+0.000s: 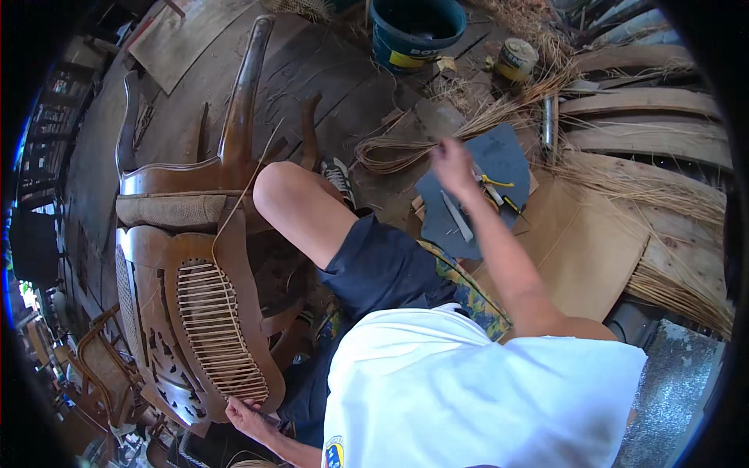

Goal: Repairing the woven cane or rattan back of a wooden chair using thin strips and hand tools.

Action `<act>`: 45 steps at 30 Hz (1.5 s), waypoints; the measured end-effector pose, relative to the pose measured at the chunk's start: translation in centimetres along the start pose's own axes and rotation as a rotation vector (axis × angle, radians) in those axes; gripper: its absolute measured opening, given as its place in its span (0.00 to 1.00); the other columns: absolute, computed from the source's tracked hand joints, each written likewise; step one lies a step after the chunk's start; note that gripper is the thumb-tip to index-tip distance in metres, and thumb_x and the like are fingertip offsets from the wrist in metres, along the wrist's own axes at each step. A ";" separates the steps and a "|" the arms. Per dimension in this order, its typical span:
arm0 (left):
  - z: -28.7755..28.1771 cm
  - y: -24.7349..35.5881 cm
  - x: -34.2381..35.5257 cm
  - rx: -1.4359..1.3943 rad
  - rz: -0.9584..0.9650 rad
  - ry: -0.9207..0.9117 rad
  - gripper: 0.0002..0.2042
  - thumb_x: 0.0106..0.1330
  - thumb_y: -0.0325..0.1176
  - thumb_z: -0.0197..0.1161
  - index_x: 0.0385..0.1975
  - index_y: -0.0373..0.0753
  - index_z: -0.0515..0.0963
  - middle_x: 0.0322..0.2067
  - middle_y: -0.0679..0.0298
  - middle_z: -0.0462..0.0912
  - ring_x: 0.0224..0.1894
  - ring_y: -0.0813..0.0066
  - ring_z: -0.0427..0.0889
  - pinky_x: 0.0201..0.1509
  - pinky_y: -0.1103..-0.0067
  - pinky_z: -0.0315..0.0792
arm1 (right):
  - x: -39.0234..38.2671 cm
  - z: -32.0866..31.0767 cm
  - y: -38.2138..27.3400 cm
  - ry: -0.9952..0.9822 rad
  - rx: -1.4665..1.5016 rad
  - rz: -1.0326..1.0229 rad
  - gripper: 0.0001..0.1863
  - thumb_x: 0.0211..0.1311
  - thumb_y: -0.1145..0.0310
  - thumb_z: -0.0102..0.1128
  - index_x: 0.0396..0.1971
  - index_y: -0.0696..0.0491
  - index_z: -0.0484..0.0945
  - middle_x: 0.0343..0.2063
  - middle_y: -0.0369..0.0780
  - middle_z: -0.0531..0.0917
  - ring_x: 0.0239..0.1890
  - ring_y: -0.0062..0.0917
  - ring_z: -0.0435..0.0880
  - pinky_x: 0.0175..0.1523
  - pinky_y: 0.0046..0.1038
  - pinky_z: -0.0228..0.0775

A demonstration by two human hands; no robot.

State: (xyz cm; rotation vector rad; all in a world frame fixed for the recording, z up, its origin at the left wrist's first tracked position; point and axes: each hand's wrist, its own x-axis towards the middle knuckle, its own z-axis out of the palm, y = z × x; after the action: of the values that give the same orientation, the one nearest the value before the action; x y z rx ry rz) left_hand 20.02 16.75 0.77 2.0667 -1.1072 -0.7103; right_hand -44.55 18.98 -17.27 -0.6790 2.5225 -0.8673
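Pale lettering and a yellow patch are borne by the wall of the dark teal bucket (385, 43) at the top of the view. Dark printing on a yellowish label is carried by the round tin (516, 61) to its right, too small to be made out fully. A coloured emblem (334, 454) is shown on the white shirt (484, 390), partly cut off by the lower edge.

The wooden chair (148, 273) is placed at the person's left, its legs pointed toward the top of the view. Its back panel is crossed by a row of cane strips (214, 327), and a long loose strand (248, 189) is led upward from the upper end. The lower end of the panel is touched by the left hand (250, 419), its fingers bent; whether a strip is pinched cannot be told.

The right hand (452, 166) is blurred and loosely curled, held near the cane bundle (488, 119) and the grey sheet (503, 156), on which yellow-handled pliers (498, 184) are laid. Whether anything is gripped by it cannot be told.
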 end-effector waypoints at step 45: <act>-4.7 -4.8 -0.2 -0.601 -0.610 0.057 0.20 0.71 0.56 0.64 0.31 0.45 0.76 0.18 0.70 0.71 0.17 0.71 0.70 0.24 0.70 0.71 | 36.6 -4.4 -0.8 0.270 0.073 -0.099 0.30 0.66 0.53 0.68 0.61 0.56 0.77 0.45 0.45 0.89 0.48 0.33 0.88 0.56 0.34 0.78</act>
State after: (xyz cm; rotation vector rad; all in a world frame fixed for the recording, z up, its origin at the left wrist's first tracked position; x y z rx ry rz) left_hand 25.67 20.33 0.03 1.8526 -0.1547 -1.1033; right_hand -76.09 0.18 -20.74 -0.7103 2.6946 -1.1494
